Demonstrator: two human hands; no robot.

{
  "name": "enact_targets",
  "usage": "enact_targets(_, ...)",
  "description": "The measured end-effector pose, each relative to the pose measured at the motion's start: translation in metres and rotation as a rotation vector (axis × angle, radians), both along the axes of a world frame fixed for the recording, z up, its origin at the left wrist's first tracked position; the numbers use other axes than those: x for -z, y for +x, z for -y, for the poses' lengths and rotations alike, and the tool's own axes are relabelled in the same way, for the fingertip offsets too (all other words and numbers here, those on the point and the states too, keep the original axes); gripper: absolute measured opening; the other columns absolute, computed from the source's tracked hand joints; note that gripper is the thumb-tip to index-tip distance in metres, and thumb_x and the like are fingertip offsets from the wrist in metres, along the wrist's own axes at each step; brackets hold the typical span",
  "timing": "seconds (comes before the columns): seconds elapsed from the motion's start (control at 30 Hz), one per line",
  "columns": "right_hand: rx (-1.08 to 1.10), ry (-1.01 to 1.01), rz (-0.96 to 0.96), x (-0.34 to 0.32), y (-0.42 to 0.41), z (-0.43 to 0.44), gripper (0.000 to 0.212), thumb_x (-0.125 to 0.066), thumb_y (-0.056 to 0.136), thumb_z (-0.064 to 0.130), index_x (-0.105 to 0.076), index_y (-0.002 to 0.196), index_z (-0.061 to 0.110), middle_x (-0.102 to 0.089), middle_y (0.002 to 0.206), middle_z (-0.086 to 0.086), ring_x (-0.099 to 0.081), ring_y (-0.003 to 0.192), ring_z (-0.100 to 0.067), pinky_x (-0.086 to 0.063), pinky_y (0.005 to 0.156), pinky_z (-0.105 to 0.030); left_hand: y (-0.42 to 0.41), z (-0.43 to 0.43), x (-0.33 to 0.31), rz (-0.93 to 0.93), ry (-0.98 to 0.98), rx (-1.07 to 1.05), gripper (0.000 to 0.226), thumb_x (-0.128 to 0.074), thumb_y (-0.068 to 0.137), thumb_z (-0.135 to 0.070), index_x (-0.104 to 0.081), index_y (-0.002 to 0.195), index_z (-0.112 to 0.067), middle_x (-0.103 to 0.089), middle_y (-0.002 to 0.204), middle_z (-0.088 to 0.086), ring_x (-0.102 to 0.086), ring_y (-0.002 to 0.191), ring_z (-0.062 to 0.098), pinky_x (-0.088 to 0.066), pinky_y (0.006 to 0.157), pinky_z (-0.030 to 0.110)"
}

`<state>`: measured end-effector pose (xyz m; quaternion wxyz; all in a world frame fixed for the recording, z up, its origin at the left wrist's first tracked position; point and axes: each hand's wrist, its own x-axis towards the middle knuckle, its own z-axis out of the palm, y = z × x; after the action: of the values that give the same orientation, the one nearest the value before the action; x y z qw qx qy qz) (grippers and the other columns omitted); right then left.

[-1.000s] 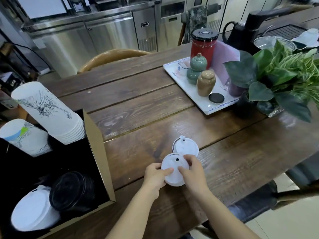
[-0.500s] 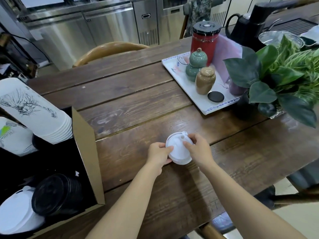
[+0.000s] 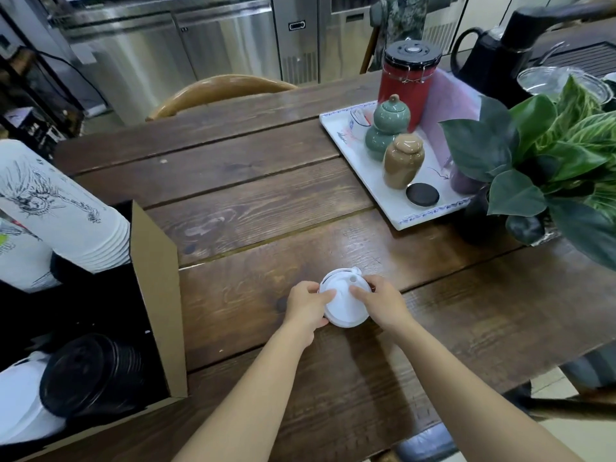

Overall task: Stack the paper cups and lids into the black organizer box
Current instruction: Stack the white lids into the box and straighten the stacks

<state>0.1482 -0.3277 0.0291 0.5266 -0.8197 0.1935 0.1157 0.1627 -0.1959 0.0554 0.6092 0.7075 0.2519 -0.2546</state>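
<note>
White plastic lids [image 3: 343, 303] lie stacked on the wooden table [image 3: 253, 235], gripped from both sides. My left hand [image 3: 306, 303] holds their left edge and my right hand [image 3: 378, 300] holds their right edge. At the far left stands the black organizer box [image 3: 156, 291] with a brown cardboard outer wall. Inside it leans a stack of white paper cups [image 3: 63, 211] with a drawn figure, a second cup stack [image 3: 20, 258] behind it, a stack of black lids [image 3: 90, 371] and a stack of white lids [image 3: 20, 401].
A white tray [image 3: 400, 215] at the back right carries a red canister [image 3: 408, 78], a green jar [image 3: 386, 126], a tan jar [image 3: 401, 161] and a black disc [image 3: 422, 194]. A leafy plant [image 3: 546, 165] stands at the right. A wooden chair back [image 3: 220, 91] sits beyond the table.
One second ago two lids lay side by side, one in my hands. That lid went onto the other; both hands now hold the lids stacked. The view shifted right.
</note>
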Motion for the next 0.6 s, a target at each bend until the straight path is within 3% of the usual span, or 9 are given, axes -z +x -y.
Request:
enact_targets(0.13,-0.001,0.001,0.038,0.002,0.006,0.001,0.026,-0.055,0.091,0.019,-0.063,0.113,0.006,-0.061,0.086,0.003,-0.055,0.073,-0.008,-0.035,0.054,-0.018,0.002,0.003,0.001,0.008,0.012,-0.010,0.007,-0.059,0.090,-0.011,-0.056,0.096,-0.012,-0.059,0.105,0.008,-0.058,0.099,0.025,-0.056,0.085,0.039)
enact_targets(0.3,-0.082,-0.018,0.006,0.004,0.014,0.007,0.025,-0.057,0.090,0.026,-0.066,0.106,0.010,-0.069,0.095,-0.005,-0.063,0.087,-0.022,-0.043,0.062,-0.026,0.004,0.004,0.005,-0.019,0.018,-0.029,0.017,-0.062,0.088,-0.011,-0.053,0.075,-0.014,-0.057,0.100,0.007,-0.057,0.096,0.025,-0.057,0.081,0.039)
enact_targets(0.43,-0.184,0.022,0.010,0.003,0.018,0.012,0.025,-0.057,0.091,0.024,-0.067,0.109,0.010,-0.068,0.097,-0.004,-0.062,0.089,-0.021,-0.043,0.063,-0.024,0.006,0.001,0.007,-0.063,0.065,-0.013,0.015,-0.068,0.084,-0.011,-0.054,0.080,-0.009,-0.059,0.108,0.011,-0.059,0.102,0.028,-0.057,0.072,0.038)
enact_targets(0.6,-0.284,-0.005,0.081,-0.003,0.022,0.013,0.029,-0.055,0.083,0.033,-0.069,0.101,0.015,-0.071,0.099,-0.007,-0.064,0.094,-0.026,-0.053,0.078,-0.046,0.010,-0.006,0.004,-0.143,0.013,-0.002,0.015,-0.071,0.080,-0.006,-0.060,0.088,-0.001,-0.063,0.102,0.013,-0.064,0.101,0.029,-0.057,0.078,0.038)
